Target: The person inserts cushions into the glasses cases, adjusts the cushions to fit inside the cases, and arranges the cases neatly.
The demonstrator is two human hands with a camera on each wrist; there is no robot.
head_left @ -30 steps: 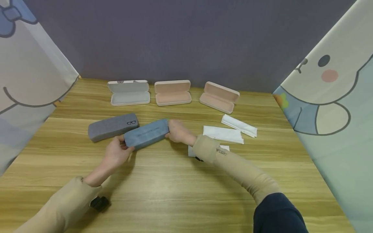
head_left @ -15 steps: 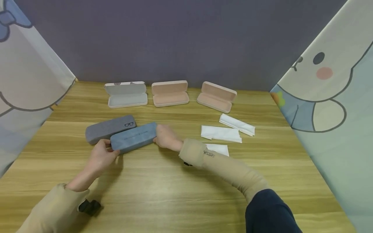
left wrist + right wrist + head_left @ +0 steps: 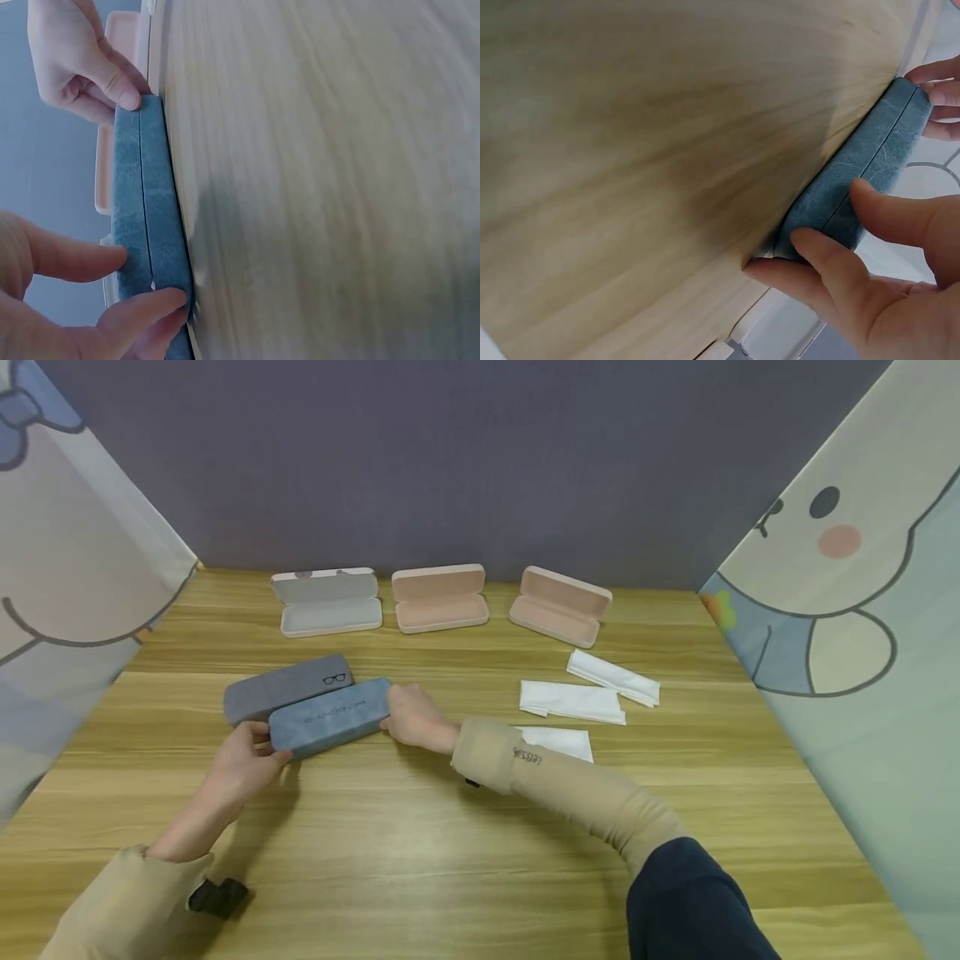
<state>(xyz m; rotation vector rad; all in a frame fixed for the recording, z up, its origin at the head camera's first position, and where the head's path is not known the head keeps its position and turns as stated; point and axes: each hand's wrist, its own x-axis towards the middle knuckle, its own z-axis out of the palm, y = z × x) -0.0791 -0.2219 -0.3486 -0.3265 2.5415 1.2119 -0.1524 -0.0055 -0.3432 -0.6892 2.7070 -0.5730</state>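
A closed blue glasses case [image 3: 330, 718] lies slantwise on the table, pressed close along the front of a closed grey glasses case [image 3: 281, 687] that carries a small spectacles print. Around its left end my left hand [image 3: 238, 768] pinches with thumb and fingers. My right hand [image 3: 416, 718] grips the opposite end. In the left wrist view the blue case [image 3: 150, 195] shows its lid seam running lengthwise, with the left fingers [image 3: 150, 307] at the near end. The right wrist view has the right thumb [image 3: 889, 214] and fingers against the case [image 3: 862, 165].
Along the back stand three open glasses cases: one grey-lined [image 3: 332, 614], one pink-lined [image 3: 441, 610] and another pink-lined [image 3: 558, 618] turned at an angle. Three folded white cloths [image 3: 572, 702] lie to the right, the nearest [image 3: 558, 742] partly behind the right sleeve. A dark partition [image 3: 465, 468] rises behind.
Both hands have slid the blue case leftward, from beside the grey case's right end to along its front. The right sleeve now covers less of the nearest cloth.
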